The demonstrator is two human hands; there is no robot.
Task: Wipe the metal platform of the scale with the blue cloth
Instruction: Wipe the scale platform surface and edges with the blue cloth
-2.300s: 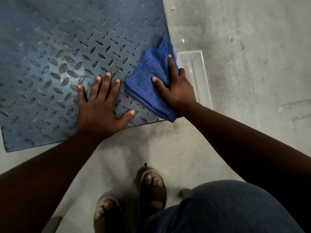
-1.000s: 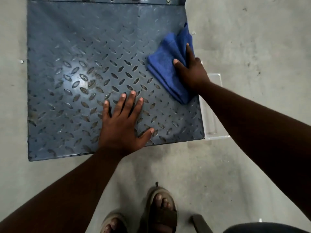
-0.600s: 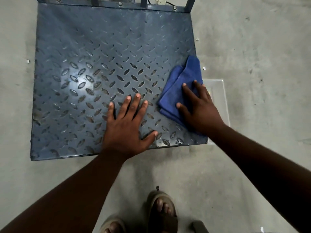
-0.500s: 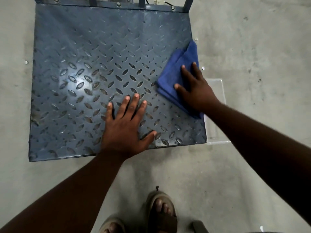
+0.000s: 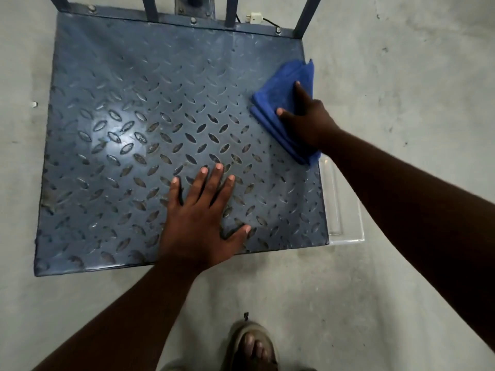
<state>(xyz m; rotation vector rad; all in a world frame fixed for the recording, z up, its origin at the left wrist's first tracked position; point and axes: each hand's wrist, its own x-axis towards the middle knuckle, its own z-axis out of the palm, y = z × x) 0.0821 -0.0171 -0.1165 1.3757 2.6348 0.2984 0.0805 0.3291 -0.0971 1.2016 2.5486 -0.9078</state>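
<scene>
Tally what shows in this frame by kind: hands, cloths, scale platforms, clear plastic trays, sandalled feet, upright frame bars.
Hands: 2, left hand flat on the platform, right hand pressing the cloth
Blue cloth: 1
Metal platform: 1
Clear plastic tray: 1
Sandalled foot: 1
Upright frame bars: 4
Total: 10

Grey concrete floor (image 5: 401, 62), scuffed and speckled, with a clear plastic tray (image 5: 345, 210) lying on it.

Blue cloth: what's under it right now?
The blue cloth lies on the scale platform at its right edge, right hand pressing on top. The metal beneath is covered.
</scene>
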